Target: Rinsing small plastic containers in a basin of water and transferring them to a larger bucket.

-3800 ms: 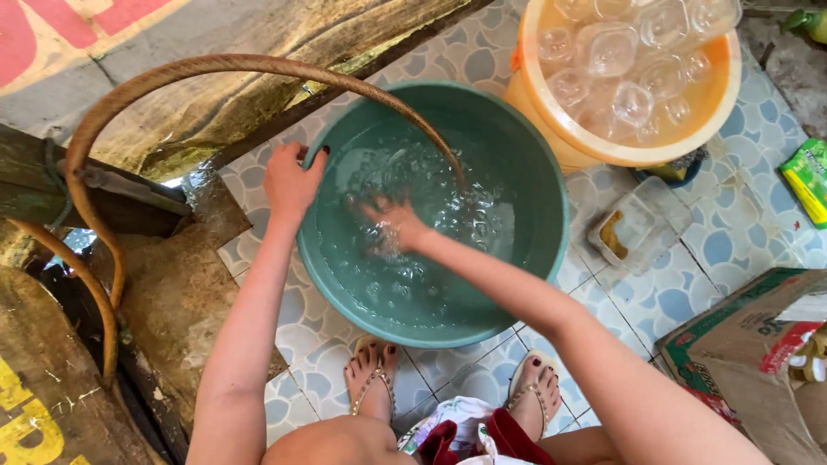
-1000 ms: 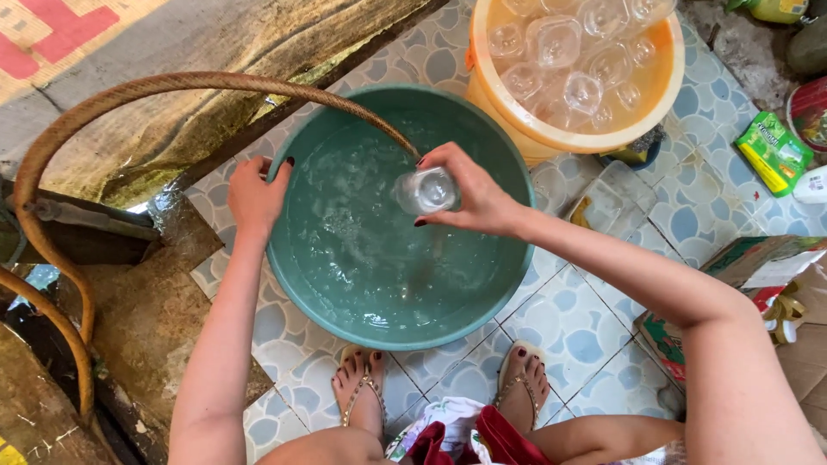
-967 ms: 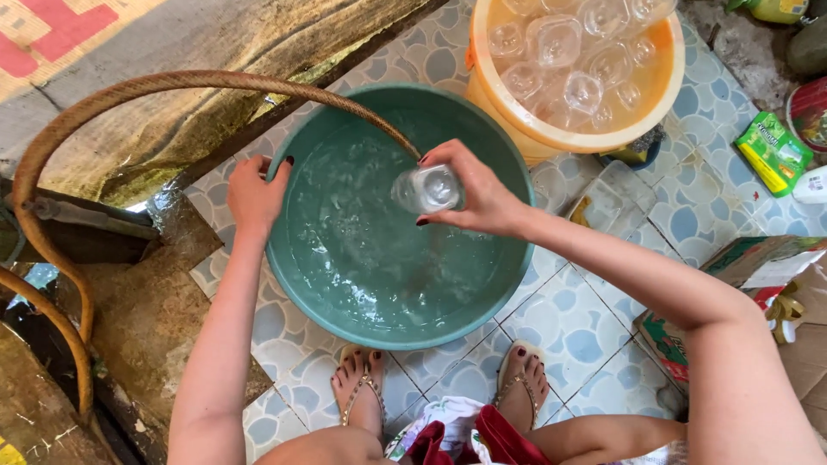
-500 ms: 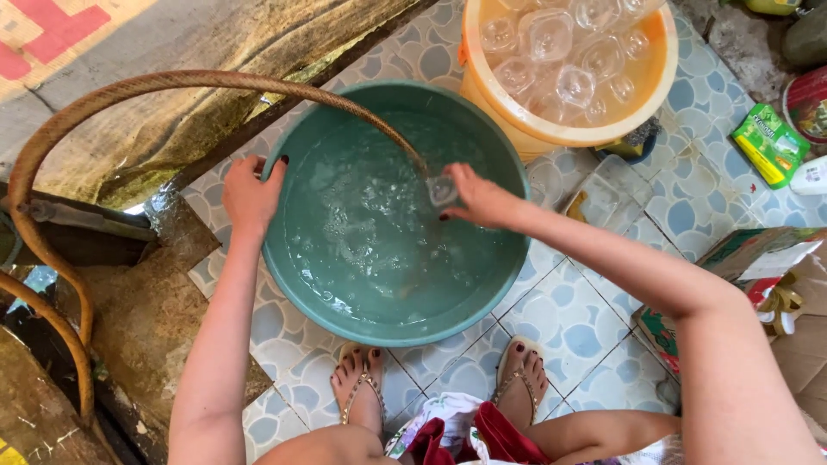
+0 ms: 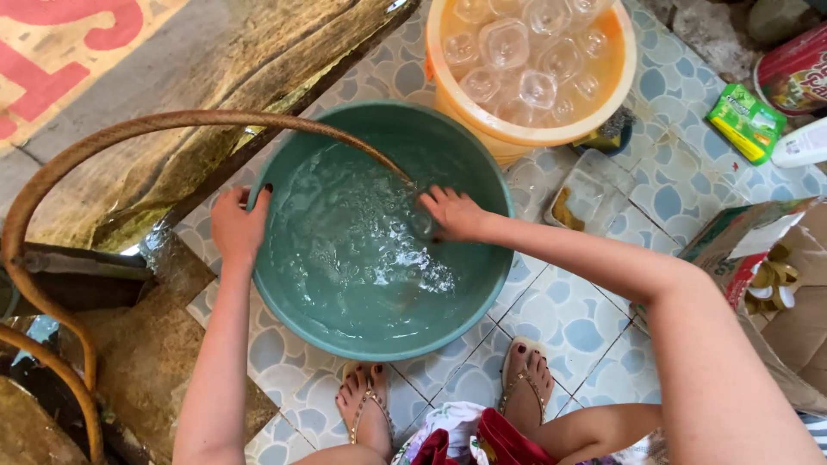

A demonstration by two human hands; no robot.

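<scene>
Over green basin [image 5: 293, 319]: left hand [image 5: 237, 226] fingers clamp rim; right hand [image 5: 455, 213] fingers curled around submerged glass [image 5: 422, 226], near far wall.

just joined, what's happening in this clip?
A person squats over a green basin of water on a tiled floor. The left hand grips the basin's rim. The right hand dips a clear glass into the water near the far rim, where a brown hose ends. Behind the basin, an orange bucket holds many clear glasses in water.
</scene>
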